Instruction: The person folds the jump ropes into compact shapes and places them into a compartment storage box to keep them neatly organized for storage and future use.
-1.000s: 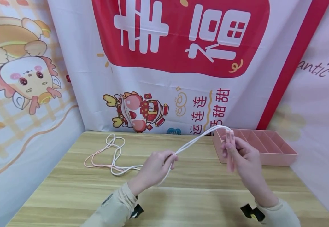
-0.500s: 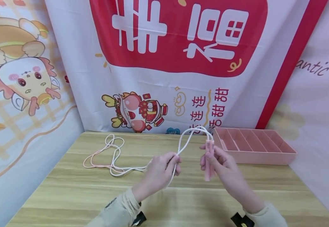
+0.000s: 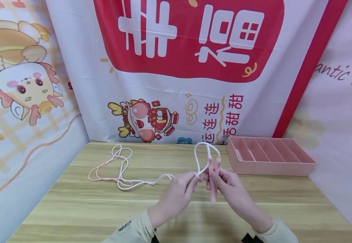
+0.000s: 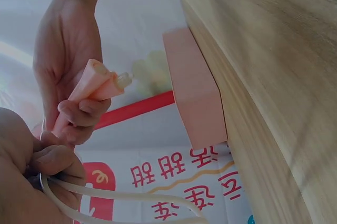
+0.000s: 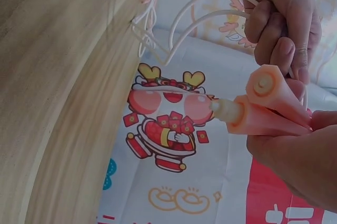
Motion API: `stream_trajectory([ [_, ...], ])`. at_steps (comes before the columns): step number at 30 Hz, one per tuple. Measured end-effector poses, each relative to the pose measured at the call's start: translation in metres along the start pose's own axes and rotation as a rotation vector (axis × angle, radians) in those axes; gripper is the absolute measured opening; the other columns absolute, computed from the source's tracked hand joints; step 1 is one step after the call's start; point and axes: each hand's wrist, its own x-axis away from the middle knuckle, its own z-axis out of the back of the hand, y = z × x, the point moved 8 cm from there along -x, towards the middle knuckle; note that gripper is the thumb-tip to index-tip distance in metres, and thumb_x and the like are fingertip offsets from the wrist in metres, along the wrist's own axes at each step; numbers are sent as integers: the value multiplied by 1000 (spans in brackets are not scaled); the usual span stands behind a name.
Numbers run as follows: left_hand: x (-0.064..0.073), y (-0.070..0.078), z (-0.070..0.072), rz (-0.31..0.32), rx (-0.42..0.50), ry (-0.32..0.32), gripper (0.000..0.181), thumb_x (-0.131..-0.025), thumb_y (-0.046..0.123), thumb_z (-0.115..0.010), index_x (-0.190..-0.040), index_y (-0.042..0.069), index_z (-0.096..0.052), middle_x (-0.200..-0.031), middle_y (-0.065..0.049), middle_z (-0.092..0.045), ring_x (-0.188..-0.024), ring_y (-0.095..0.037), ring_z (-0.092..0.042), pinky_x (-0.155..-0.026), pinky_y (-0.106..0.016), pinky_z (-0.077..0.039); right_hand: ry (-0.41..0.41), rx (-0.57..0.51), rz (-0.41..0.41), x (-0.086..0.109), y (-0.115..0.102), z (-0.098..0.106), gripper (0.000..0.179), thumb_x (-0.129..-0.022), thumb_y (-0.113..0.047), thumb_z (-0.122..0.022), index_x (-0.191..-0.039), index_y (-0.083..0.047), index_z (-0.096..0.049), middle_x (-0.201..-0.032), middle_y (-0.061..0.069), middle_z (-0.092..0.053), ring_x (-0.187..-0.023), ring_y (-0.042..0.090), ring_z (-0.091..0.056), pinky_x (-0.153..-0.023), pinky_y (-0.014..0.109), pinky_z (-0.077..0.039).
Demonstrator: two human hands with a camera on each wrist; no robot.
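A jump rope has two pink handles (image 3: pixel 213 190) and a white cord with a pink stretch. My right hand (image 3: pixel 235 192) grips both handles side by side, upright in the head view. Their ends, one with a pale tip, show in the right wrist view as pink handles (image 5: pixel 258 103). Just to the left, my left hand (image 3: pixel 179 190) pinches the doubled cord, which arches in a loop (image 3: pixel 196 153) up to the handle tops. The rest of the cord (image 3: pixel 123 168) lies in loose loops on the table's left side, running to beneath my left hand.
A pink box with several compartments (image 3: pixel 280 168) stands at the table's back right, beyond my right hand. The wooden table (image 3: pixel 72 209) ends at a printed cloth backdrop (image 3: pixel 160 84), with more printed cloth at both sides.
My right hand has brought the handles left and down, close to my left hand. The cord between the hands has gone from stretched to a small loop. My left hand has shifted slightly right.
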Motion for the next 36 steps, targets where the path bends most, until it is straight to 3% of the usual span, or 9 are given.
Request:
stream_trajectory([
  [6, 4, 9, -8, -62, -124, -49, 15, -102, 10, -55, -102, 6, -70, -90, 2, -65, -76, -6, -54, -66, -18, -47, -4, 37, 20, 2, 0, -4, 31, -103, -23, -54, -119, 0, -65, -87, 19, -60, -86, 24, -60, -80, 34, -54],
  [11, 6, 13, -11, -98, -145, -71, 12, -100, 7, -57, -99, 6, -70, -82, 4, -55, -67, -5, -46, -58, -14, -39, -6, 28, 56, 2, 0, -6, 32, -104, -20, -52, -125, 1, -62, -85, 14, -58, -85, 20, -59, -82, 34, -55],
  [16, 7, 15, -16, -129, -144, -106, 24, -99, 4, -57, -121, 0, -67, -90, -1, -60, -72, -5, -51, -62, -9, -42, 8, 61, 78, 2, 0, -6, 31, -103, -18, -53, -126, 1, -62, -90, 16, -62, -84, 17, -58, -83, 33, -55],
  [19, 7, 15, -17, -145, -176, -111, 31, -98, 3, -58, -128, -1, -62, -92, -2, -61, -75, -5, -54, -65, -8, -44, 24, 64, 97, 3, 0, -8, 23, -103, -16, -54, -108, 4, -66, -108, 17, -67, -102, 18, -60, -89, 32, -53],
  [23, 9, 17, -20, -203, -259, -121, 32, -94, -2, -61, -126, -1, -63, -94, -3, -60, -79, -8, -57, -70, -9, -45, 51, 83, 126, 4, 0, -10, 24, -101, -12, -56, -83, 3, -60, -127, 19, -61, -120, 20, -54, -88, 27, -52],
  [27, 11, 19, -25, -232, -312, -198, 47, -88, -10, -61, -135, -1, -55, -119, -11, -56, -104, -14, -59, -89, -15, -46, 87, 104, 104, 5, 2, -10, 21, -100, -10, -57, -84, 2, -63, -122, 19, -62, -110, 20, -58, -84, 27, -53],
  [30, 13, 18, -29, -215, -323, -252, 60, -85, -12, -61, -142, -1, -47, -135, -15, -48, -117, -18, -54, -99, -19, -41, 127, 112, 77, 4, 4, -9, 18, -99, -8, -58, -87, 3, -65, -115, 17, -65, -99, 17, -61, -84, 28, -54],
  [32, 14, 18, -30, -208, -334, -259, 59, -84, -12, -62, -141, -3, -47, -131, -15, -49, -114, -17, -55, -97, -19, -42, 155, 132, 73, 4, 4, -8, 14, -98, -5, -58, -92, 4, -66, -110, 16, -67, -93, 15, -62, -81, 27, -54],
  [36, 15, 17, -30, -197, -313, -237, 48, -91, -8, -59, -138, -5, -50, -108, -8, -54, -91, -9, -56, -82, -10, -45, 205, 172, 56, 3, 4, -3, 13, -98, -1, -57, -102, 6, -66, -102, 14, -68, -79, 10, -58, -68, 20, -50],
])
